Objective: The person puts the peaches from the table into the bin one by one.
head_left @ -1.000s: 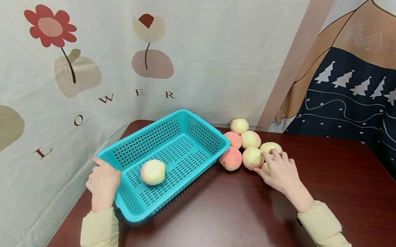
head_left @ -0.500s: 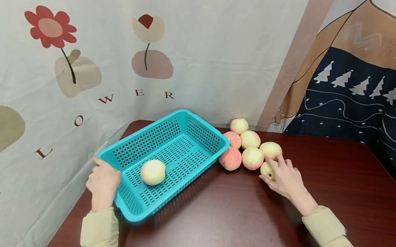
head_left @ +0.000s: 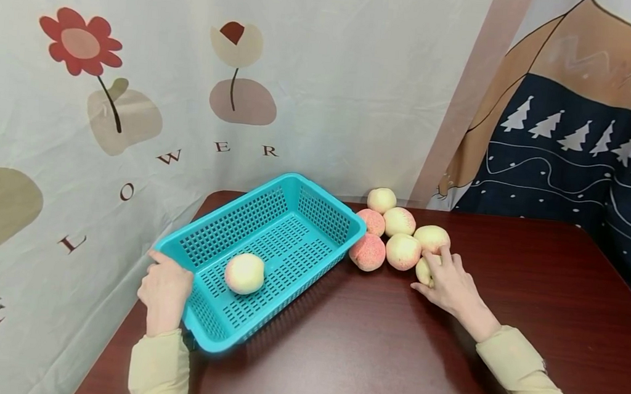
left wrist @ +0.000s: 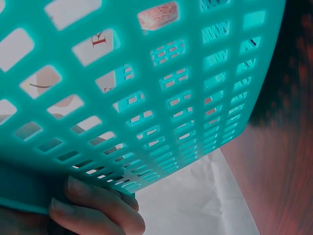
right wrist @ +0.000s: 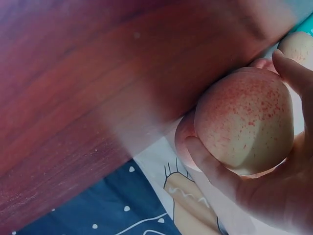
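the left hand (head_left: 165,287) grips the blue basket (head_left: 305,252) at its nine o'clock end, with the fingers curled under the rim. the right hand (head_left: 452,285), at three o'clock from the basket, holds a pale peach (head_left: 424,271) between thumb and fingers; i cannot tell if this fruit is lifted from the table (head_left: 337,347). near it are a yellowish peach (head_left: 432,238) at twelve o'clock and a cream peach (head_left: 403,252) at ten o'clock. inside the basket, a lone peach (head_left: 244,274) lies on the floor, toward eight o'clock from the middle.
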`<state>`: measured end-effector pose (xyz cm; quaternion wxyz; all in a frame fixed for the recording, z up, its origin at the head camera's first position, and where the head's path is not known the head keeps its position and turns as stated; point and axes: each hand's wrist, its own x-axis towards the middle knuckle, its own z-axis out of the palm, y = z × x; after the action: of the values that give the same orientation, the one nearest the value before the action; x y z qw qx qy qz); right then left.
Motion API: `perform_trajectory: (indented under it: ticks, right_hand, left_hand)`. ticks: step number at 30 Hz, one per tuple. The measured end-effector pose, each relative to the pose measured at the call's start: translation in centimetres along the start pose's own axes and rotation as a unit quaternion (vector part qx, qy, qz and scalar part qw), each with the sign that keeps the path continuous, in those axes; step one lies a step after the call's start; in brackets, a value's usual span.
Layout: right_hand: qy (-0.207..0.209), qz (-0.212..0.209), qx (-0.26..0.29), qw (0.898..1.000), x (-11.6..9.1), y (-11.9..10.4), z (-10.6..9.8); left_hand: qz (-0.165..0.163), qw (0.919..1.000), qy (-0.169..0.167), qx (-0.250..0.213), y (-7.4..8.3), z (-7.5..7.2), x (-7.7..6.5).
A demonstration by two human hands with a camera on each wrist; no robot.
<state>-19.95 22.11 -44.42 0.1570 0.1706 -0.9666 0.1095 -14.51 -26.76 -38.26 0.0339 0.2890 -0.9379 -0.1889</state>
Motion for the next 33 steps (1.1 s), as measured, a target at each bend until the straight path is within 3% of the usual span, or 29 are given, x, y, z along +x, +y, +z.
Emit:
perform_trajectory:
  ticks: [12, 20, 33]
  right_hand:
    - [-0.028, 0.006, -0.012, 1.0, 0.5, -0.4, -1.0]
    - [-0.015, 0.009, -0.009, 1.0, 1.2, -1.4, -2.7]
    - [0.013, -0.028, 0.0, 1.0, 5.6, -6.6, -7.2]
  left_hand:
    - [0.002, 1.0, 0.004, 0.001, 0.0, 0.0, 0.0]
    - [0.002, 1.0, 0.005, -0.001, -0.1, 0.0, 0.0]
    - [0.007, 1.0, 0.006, -0.003, -0.1, 0.0, -0.1]
